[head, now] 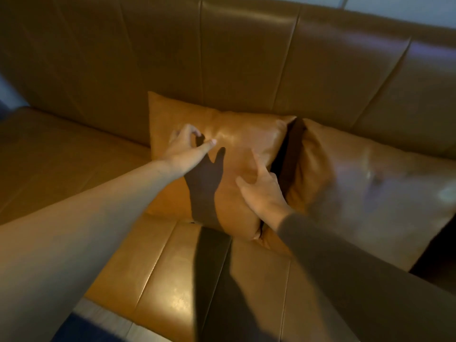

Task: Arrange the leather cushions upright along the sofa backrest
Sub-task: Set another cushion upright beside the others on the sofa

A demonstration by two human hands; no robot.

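A tan leather cushion (237, 141) leans against the sofa backrest (172, 58) in the middle of the view. My left hand (185, 146) hovers at its upper left face, fingers spread and slightly curled, holding nothing. My right hand (261, 188) rests on the cushion's lower right face with fingers apart, pressing into the leather. A second tan leather cushion (365, 178) lies to the right, tilted back and touching the first one along a dark gap.
The sofa seat (192, 280) stretches in front of the cushions, with more bare seat at the left. A dark gap drops off beyond the sofa's right end (434, 262). Floor (98, 324) shows at the bottom edge.
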